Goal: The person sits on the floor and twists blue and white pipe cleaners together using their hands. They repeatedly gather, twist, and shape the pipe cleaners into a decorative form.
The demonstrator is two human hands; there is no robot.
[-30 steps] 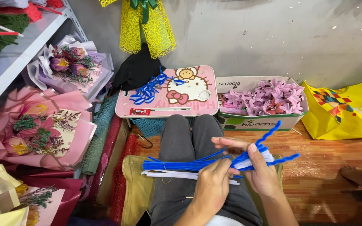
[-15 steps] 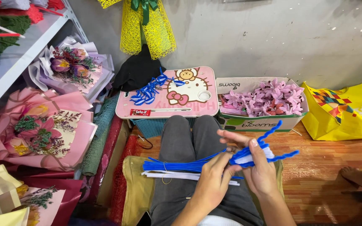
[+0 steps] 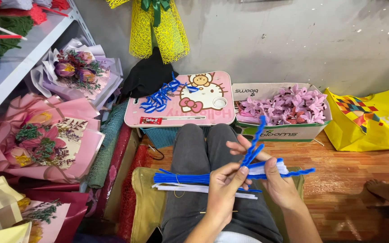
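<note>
At the far left, paper-wrapped pink bouquets (image 3: 37, 144) lean under the grey shelf (image 3: 19, 49). Ahead of my knees, the pink plastic lap tray (image 3: 181, 105) carries a heap of bent blue fuzzy pieces (image 3: 158, 101) at its left edge. Across my lap lies a bundle of straight blue and white pipe cleaners (image 3: 194, 182), soft-napped over thin wire. My left hand (image 3: 223, 189) pinches a fuzzy blue pipe cleaner (image 3: 253, 144) that stands upright, and my right hand (image 3: 280, 184) is closed round the blue and white stems at their crossing. I judge I am mid-twist; the next turn needs a firm pinch there. At right, a cardboard box (image 3: 275, 130) holds pink fuzzy flowers (image 3: 289, 103), beside a glossy yellow bag (image 3: 374, 121).
</note>
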